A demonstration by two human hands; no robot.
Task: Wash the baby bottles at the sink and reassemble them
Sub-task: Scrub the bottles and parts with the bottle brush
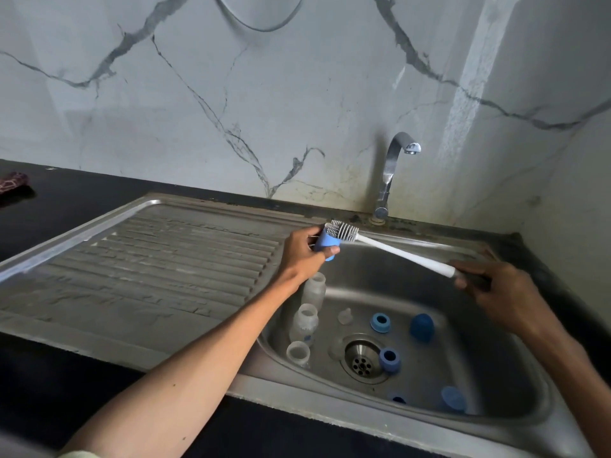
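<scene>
My left hand [302, 251] grips a blue bottle cap [325, 243] above the sink's left rim. My right hand [489, 285] holds the dark handle of a long white bottle brush [400, 251], whose bristled head [342, 231] lies against the cap. Three clear bottle bodies stand along the basin's left side: one at the back [314, 290], one in the middle [305, 325], one at the front [298, 354]. A clear teat [345, 316] lies on the basin floor. Blue collar rings [380, 322] [390, 359] and blue caps [422, 327] [453, 398] are scattered around the drain [362, 358].
The steel sink [496, 385] has a ribbed draining board [158, 259] to its left. A chrome tap [393, 170] stands behind the basin against the marble wall, with no water running. Black countertop surrounds it; a patterned cloth [13, 185] lies far left.
</scene>
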